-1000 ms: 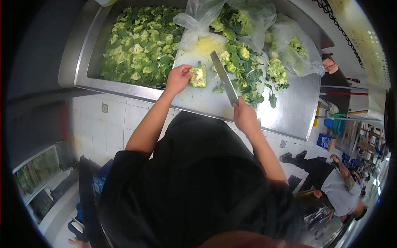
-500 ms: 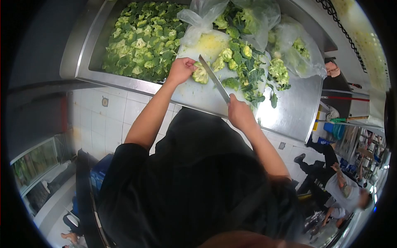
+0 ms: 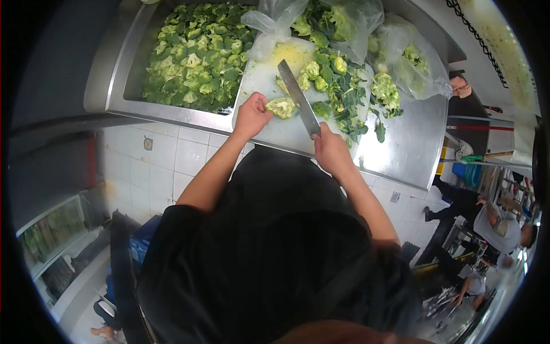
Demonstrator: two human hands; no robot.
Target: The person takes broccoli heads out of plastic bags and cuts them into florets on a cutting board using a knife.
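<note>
Between its thumb and fingers, my left hand (image 3: 252, 116) grips a piece of broccoli (image 3: 281, 107) low over the white cutting board (image 3: 286, 137). My right hand (image 3: 331, 148) is closed round the handle of a large knife (image 3: 299, 98), whose blade slants up and left just beside that piece. More cut florets (image 3: 310, 73) lie behind the blade, and leafy trimmings (image 3: 344, 94) are heaped to its right. A broccoli head (image 3: 385, 94) rests past the board's right edge.
A sink (image 3: 117, 92) full of cut florets (image 3: 197, 57) is at the left. Clear plastic bags (image 3: 409, 63) with broccoli stand at the back and right on the steel counter (image 3: 401, 149). Co-workers (image 3: 497, 226) are at the far right.
The held broccoli has turned and now lies more sideways. The knife first moved left to it, then shifted slightly right. A small floret piece now lies behind the blade. Co-workers have shifted.
</note>
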